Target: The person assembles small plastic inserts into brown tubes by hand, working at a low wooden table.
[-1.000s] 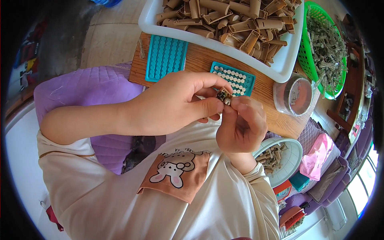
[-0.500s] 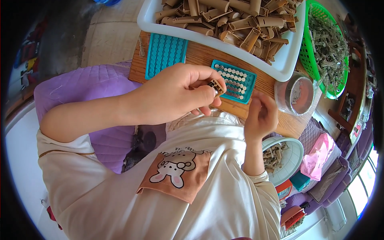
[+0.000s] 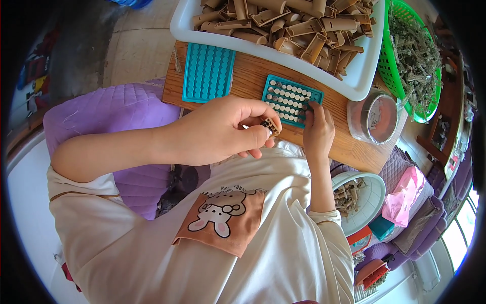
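My left hand is closed round a small brown plastic piece with dark slots, pinched between thumb and fingers. Most of that piece is hidden by the fingers. Just to its right lies a teal tray filled with rows of small round silvery-white discs. My right hand reaches to the tray's right side, its fingers drawn together with the tips at the discs there. Whether a disc is between those fingertips is hidden.
A second teal tray with round hollows lies on the wooden table. Behind is a white tub of brown plastic half-tubes. To the right stand a clear round container, a green basket and a pale bowl of brown parts.
My right hand has moved left and up from beside the tray onto its right side. My left hand keeps the brown piece, a little lower and to the left.
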A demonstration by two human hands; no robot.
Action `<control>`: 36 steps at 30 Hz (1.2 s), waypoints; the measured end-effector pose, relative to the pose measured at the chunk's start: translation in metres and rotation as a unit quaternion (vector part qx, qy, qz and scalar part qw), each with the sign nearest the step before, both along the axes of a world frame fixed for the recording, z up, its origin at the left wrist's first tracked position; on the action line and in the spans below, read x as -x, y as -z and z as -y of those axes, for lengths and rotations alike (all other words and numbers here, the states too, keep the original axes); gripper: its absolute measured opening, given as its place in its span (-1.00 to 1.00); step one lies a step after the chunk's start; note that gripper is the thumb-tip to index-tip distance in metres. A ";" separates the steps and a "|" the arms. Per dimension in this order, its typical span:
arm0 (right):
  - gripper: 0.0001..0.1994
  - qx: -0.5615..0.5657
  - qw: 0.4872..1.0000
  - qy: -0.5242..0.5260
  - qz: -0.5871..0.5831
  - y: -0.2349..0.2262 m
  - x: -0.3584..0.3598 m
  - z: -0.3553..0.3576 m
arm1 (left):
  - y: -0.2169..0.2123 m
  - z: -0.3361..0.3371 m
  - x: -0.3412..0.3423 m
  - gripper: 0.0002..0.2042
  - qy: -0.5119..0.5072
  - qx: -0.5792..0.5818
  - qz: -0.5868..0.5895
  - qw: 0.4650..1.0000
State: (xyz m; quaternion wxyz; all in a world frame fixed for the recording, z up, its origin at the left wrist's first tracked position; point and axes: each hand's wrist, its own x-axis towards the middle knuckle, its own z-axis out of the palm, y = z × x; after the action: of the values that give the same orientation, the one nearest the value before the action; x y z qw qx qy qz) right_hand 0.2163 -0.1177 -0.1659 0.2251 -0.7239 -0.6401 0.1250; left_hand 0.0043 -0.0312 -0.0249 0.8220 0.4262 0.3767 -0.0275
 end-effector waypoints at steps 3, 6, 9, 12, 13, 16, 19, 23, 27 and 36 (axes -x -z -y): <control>-0.82 0.038 0.999 0.002 0.019 -0.003 0.000 0.000 | 0.000 -0.001 0.000 -0.79 -0.001 -0.008 0.008 1.000; -0.84 -0.009 0.999 0.016 -0.039 -0.012 0.003 -0.004 | 0.002 0.000 0.000 -0.79 -0.015 -0.025 0.014 0.999; -0.84 -0.082 0.986 0.008 -0.142 -0.046 0.025 -0.002 | -0.001 0.001 0.000 -0.77 -0.023 -0.045 0.008 0.999; -0.75 -0.170 0.962 -0.025 -0.211 -0.073 0.052 0.005 | -0.002 0.002 -0.001 -0.77 -0.022 -0.055 -0.019 0.998; -0.72 -0.205 0.946 -0.032 -0.247 -0.075 0.059 0.006 | -0.001 0.002 -0.001 -0.77 -0.021 -0.056 -0.019 0.998; -0.68 -0.235 0.927 -0.037 -0.290 -0.084 0.069 0.002 | 0.001 0.002 -0.001 -0.76 -0.041 -0.060 0.026 0.997; -0.72 -0.252 0.909 -0.052 -0.328 -0.089 0.072 0.000 | 0.000 0.001 -0.001 -0.76 -0.070 -0.075 0.029 0.994; -0.70 -0.285 0.906 -0.036 -0.312 -0.084 0.075 -0.006 | 0.001 0.004 -0.001 -0.74 -0.044 -0.109 0.018 0.993; -0.70 -0.277 0.915 -0.062 -0.288 -0.082 0.075 -0.008 | 0.005 0.005 0.000 -0.74 -0.035 -0.117 -0.007 0.993; -0.75 -0.063 0.949 -0.115 -0.286 -0.103 0.060 -0.015 | 0.006 0.003 0.003 -0.77 0.093 -0.330 -0.078 0.936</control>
State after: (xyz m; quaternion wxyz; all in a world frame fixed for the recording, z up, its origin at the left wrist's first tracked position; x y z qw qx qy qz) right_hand 0.1561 -0.1028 -0.0629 0.4284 -0.5635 -0.6341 0.3112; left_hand 0.0018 -0.0338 -0.0312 0.5970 0.7030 0.3863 -0.0110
